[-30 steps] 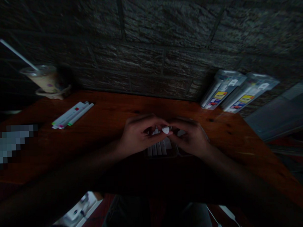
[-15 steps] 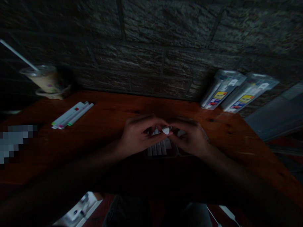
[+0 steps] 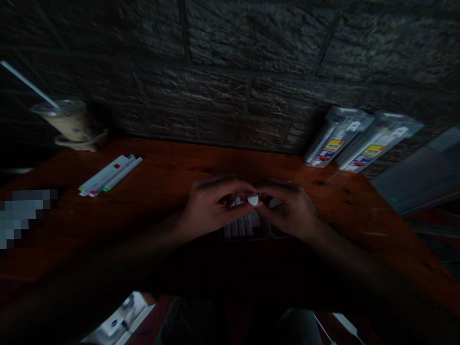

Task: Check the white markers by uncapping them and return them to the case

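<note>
In the head view my left hand (image 3: 212, 203) and my right hand (image 3: 291, 205) meet over the table, their fingertips pinched on a white marker (image 3: 253, 199). Its pale end points toward me, and fingers hide the rest of its length. Beneath the hands lies an open clear plastic case (image 3: 260, 237). Several white markers (image 3: 238, 226) rest side by side in the left part of that case. Much of the case is covered by my hands and lost in shadow.
Several more markers (image 3: 111, 175) lie at the left of the wooden table (image 3: 169, 159). A drink cup (image 3: 68, 123) with a straw stands behind them in a holder. Two clear marker cases (image 3: 360, 140) stand at the back right, near the stone wall (image 3: 219, 87).
Almost nothing differs. The white marker's end has shifted very slightly to the right between my fingertips, while both hands keep their place.
</note>
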